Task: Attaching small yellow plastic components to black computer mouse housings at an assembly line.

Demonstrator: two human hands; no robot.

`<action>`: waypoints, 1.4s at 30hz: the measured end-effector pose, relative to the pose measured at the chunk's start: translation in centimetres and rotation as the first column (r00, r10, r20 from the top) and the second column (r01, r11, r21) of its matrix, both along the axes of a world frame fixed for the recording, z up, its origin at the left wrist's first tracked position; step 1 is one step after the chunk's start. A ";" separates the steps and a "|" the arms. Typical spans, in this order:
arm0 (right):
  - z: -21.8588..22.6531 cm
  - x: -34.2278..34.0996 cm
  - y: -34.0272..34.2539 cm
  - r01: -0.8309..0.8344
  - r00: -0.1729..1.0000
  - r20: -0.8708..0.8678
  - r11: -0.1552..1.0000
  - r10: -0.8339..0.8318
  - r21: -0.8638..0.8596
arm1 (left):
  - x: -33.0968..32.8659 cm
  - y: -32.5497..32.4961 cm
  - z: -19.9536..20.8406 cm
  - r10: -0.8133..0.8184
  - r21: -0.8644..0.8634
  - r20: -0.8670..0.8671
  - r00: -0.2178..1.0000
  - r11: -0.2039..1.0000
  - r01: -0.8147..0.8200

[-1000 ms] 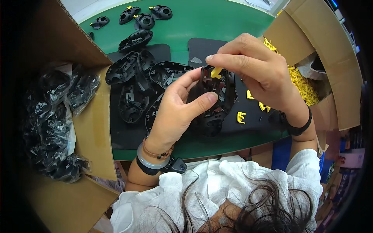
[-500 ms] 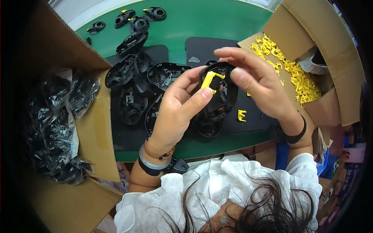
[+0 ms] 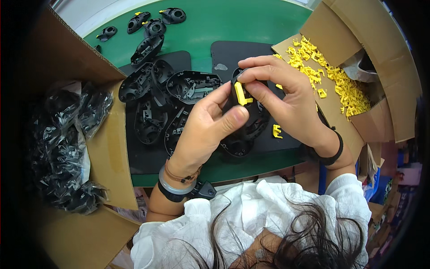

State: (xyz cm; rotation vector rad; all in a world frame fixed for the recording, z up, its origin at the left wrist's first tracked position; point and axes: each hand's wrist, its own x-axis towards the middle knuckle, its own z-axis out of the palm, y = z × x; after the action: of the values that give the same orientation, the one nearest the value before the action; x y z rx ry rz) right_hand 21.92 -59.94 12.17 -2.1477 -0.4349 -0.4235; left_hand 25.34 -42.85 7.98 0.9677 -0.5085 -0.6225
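My left hand is closed around the left side of a black plastic housing, holding it above the dark mat. A yellow plastic clip sits at the housing's inner left edge, close to my left thumb. The thumb and fingers of my right hand pinch together at the clip's upper end. They cover the housing's top, so how the clip seats there is hidden. One loose yellow clip lies on the mat below my right hand. Another black housing rests beneath the held one.
Several open black housing shells lie left of my hands. Smaller black parts with yellow tips stand on the green table at the back. A cardboard box of yellow clips is at right; bagged black parts fill another at left.
My right hand has come in leftward and down, its spread fingers closing onto the clip's upper end. The clip has turned more upright, and my left thumb has lifted slightly off it.
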 end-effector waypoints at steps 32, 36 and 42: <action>0.5 13.2 0.8 -0.007 0.775 -0.630 0.996 -0.048 -0.084 | -0.2 0.3 -0.5 0.554 0.047 0.213 0.805 0.817 -0.575; -3.5 23.0 1.5 0.109 0.940 -0.280 0.948 -0.196 -0.298 | -0.6 0.9 0.3 0.594 0.039 0.215 0.775 0.788 -0.615; -4.6 24.8 9.1 -0.157 0.871 0.152 0.558 0.468 -0.815 | -0.3 1.0 0.0 0.748 -0.220 0.250 0.615 0.662 -0.716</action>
State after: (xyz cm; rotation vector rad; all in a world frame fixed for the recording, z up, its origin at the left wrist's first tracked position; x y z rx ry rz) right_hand 46.71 -50.86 7.55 -2.7442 -1.4415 -0.4595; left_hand 25.05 -41.87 7.97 1.0834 -0.3691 0.3261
